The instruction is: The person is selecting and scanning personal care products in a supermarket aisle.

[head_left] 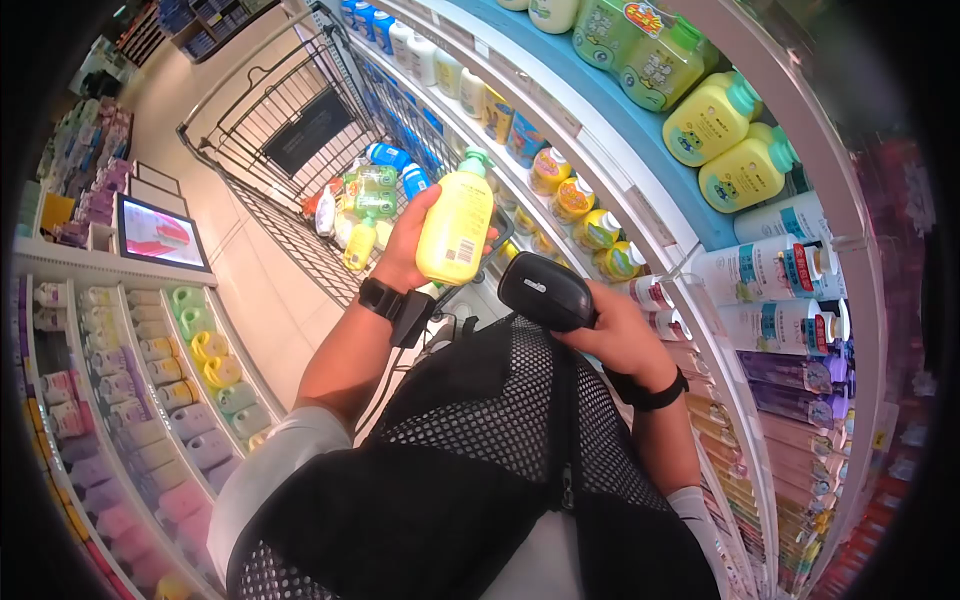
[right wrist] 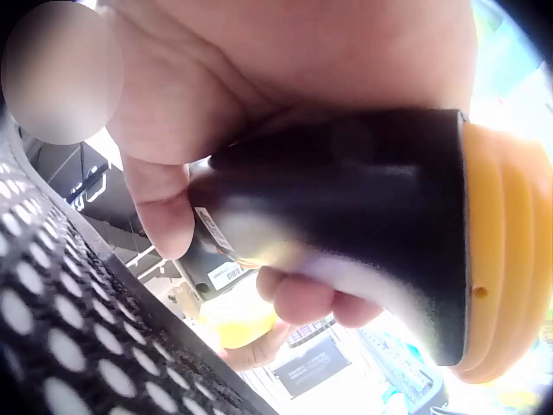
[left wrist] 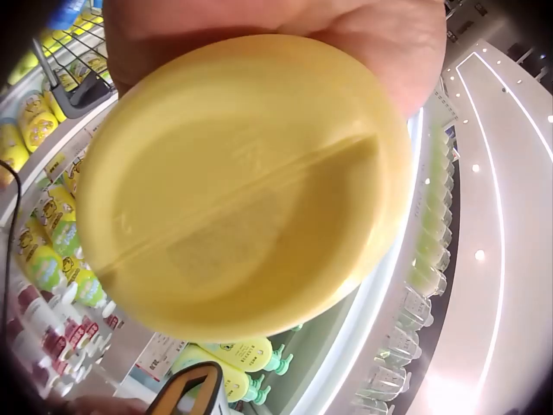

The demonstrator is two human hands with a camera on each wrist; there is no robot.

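Left hand (head_left: 405, 245) grips yellow bottle (head_left: 455, 228); right hand (head_left: 620, 335) wraps scanner (head_left: 545, 290). Barcode possibly faces away; scan could miss.

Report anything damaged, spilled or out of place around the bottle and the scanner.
Nothing stands out. The left hand holds the yellow bottle upright, cap on. The right hand grips the barcode scanner. The shelf bottles stand in rows, and no spill shows.
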